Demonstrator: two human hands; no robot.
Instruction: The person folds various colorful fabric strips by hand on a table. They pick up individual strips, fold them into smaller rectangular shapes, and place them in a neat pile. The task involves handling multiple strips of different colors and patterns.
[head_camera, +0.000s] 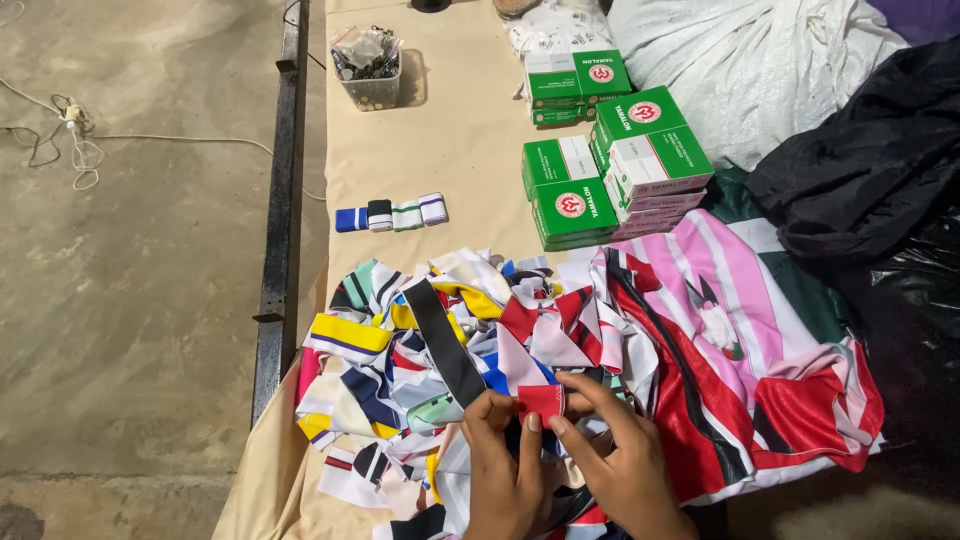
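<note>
My left hand (500, 455) and my right hand (615, 455) meet at the near edge of the table, both pinching a small red fabric piece (541, 399) between thumbs and fingers. Under and around them lies a heap of colourful fabric strips (420, 350) in yellow, navy, white, red and black. A long black strip (445, 345) runs diagonally across the heap. To the right of my hands lies a folded pink, red and white striped garment (720, 340).
Several green and white boxes (615, 165) are stacked at mid-table. A row of small rolled bands (392, 213) lies to their left, and a clear plastic tub (367, 72) stands further back. White cloth (740, 60) and black plastic (870, 170) fill the right. A metal rail (283, 200) borders the left edge.
</note>
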